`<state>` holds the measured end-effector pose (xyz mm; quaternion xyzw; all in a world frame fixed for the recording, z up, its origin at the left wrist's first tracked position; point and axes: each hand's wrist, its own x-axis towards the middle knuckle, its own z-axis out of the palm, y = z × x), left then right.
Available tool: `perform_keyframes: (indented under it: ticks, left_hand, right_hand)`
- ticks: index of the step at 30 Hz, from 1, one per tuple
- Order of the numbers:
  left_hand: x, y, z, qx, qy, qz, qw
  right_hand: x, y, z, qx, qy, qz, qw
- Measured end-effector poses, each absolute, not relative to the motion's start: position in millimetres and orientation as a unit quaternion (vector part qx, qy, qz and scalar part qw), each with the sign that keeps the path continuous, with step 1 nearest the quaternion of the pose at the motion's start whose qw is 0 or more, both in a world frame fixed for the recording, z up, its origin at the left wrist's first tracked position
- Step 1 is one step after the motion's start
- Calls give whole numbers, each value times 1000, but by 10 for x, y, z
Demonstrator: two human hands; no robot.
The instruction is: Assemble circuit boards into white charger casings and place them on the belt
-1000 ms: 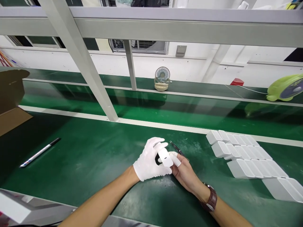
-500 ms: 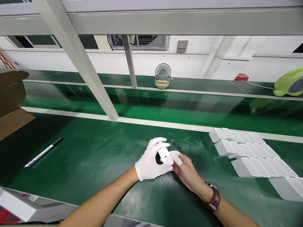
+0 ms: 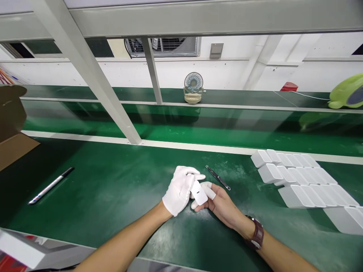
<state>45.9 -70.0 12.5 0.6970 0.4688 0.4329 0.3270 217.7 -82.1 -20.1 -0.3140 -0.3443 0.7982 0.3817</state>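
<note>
A small white rounded case [image 3: 199, 193] with a short dark slot on its face, like an earbud case, is held between my two hands above the green bench. My left hand [image 3: 180, 189], in a white glove, is closed against the case's upper left side, its thumb partly hidden. White covers sit on some fingertips of my right hand [image 3: 222, 207], which grips the case from the right and below. Black tweezers [image 3: 218, 177] lie on the bench just beyond my right hand.
Several white boxes [image 3: 297, 195] stand in rows at the right. A marker pen [image 3: 51, 186] lies at the left, near an open cardboard box [image 3: 13, 124]. A slanting metal post [image 3: 93, 75] meets the bench's back edge. Behind, a small fan [image 3: 193, 87] stands on a shelf.
My left hand's fingers have drawn in, closing the gap between fingers and thumb. The case has tilted a little and sits slightly lower. More of the tweezers shows.
</note>
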Motion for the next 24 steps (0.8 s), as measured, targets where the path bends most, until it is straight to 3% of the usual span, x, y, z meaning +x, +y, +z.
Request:
perform_keyframes:
  ticks: [5,24]
  left_hand:
    - [451,-719,137,742,455,414,265]
    - [432,-715,89,747,459,404,262]
  right_hand:
    - [2177,-817,-217,-307,-341,804,378]
    - [2204,-824,-203,-306,-351,808,361]
